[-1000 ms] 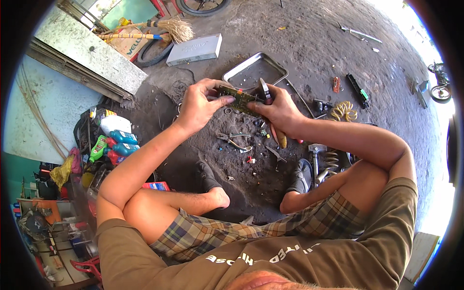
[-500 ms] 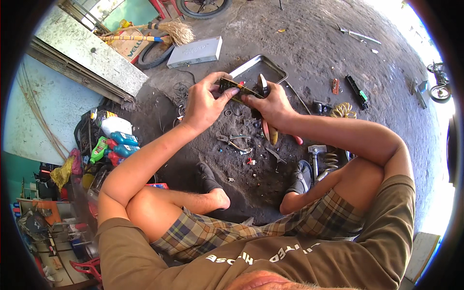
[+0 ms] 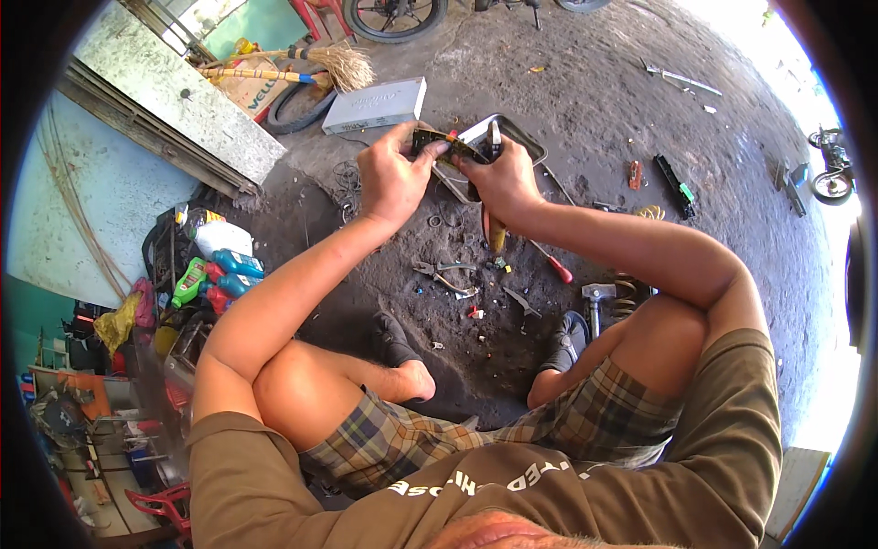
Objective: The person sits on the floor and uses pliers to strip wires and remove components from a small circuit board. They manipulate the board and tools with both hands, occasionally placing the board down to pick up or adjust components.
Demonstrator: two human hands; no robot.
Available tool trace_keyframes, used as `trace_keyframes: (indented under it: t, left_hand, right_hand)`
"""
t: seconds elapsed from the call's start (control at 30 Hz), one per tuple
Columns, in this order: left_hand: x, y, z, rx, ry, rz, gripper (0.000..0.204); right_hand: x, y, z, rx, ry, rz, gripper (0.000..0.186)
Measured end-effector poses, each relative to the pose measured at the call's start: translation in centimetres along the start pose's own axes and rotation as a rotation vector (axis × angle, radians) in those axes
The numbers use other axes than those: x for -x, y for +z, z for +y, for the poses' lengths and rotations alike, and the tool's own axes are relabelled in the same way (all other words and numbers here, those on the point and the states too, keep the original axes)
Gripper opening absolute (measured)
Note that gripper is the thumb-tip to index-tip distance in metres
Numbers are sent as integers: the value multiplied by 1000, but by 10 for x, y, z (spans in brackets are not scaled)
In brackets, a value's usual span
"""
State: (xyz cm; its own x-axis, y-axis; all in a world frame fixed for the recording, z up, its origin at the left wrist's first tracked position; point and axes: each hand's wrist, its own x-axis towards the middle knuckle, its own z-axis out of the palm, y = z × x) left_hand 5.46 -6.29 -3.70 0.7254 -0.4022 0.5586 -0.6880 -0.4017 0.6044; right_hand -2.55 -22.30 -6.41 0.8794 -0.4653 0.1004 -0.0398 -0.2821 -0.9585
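Observation:
Both my hands are raised over the dirt floor in front of me, at the near edge of a metal tray (image 3: 541, 149). My left hand (image 3: 391, 183) pinches a dark, thin, flat piece (image 3: 437, 140) with yellowish markings between thumb and fingers. My right hand (image 3: 506, 183) has its thumb at the other end of that piece. It also grips a pair of pliers (image 3: 496, 236) with worn red and yellow handles, the jaws pointing up past the fingers. The fingers partly hide the pliers' jaws and the piece.
Below my hands lie other pliers (image 3: 444, 269), a red-handled screwdriver (image 3: 560, 268) and small scattered parts. A hammer (image 3: 597, 297) and a coil spring (image 3: 626, 297) are by my right foot. A white box (image 3: 377, 105) lies beyond; bottles (image 3: 236, 263) crowd the left.
Both hands have moved slightly farther from me, still holding the dark piece. The pliers in my right hand are more upright, and more of the screwdriver shows. The whole view has shifted a little.

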Motion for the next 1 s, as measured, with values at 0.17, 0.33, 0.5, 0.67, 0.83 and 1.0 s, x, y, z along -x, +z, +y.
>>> trace_keyframes:
  t: [0.17,0.33,0.5,0.67,0.83,1.0]
  left_hand:
    - [-14,0,-1,-14,34,61,23]
    - [-16,7,-7,6,2,78,22]
    - [-9,27,-51,150,-134,-7,26]
    - [34,62,-68,94,-208,-522,35]
    - [103,147,-84,48,-145,-910,36]
    - [184,253,-103,321,-534,-1018,40]
  right_hand:
    - [-13,6,-13,-18,59,22,39]
    - [-18,8,-12,-10,69,50,40]
    - [-31,5,15,104,28,-76,45]
    - [-28,-38,86,230,-55,-490,42]
    - [-1,-69,159,596,277,-793,42]
    - [16,-86,233,760,551,-836,48]
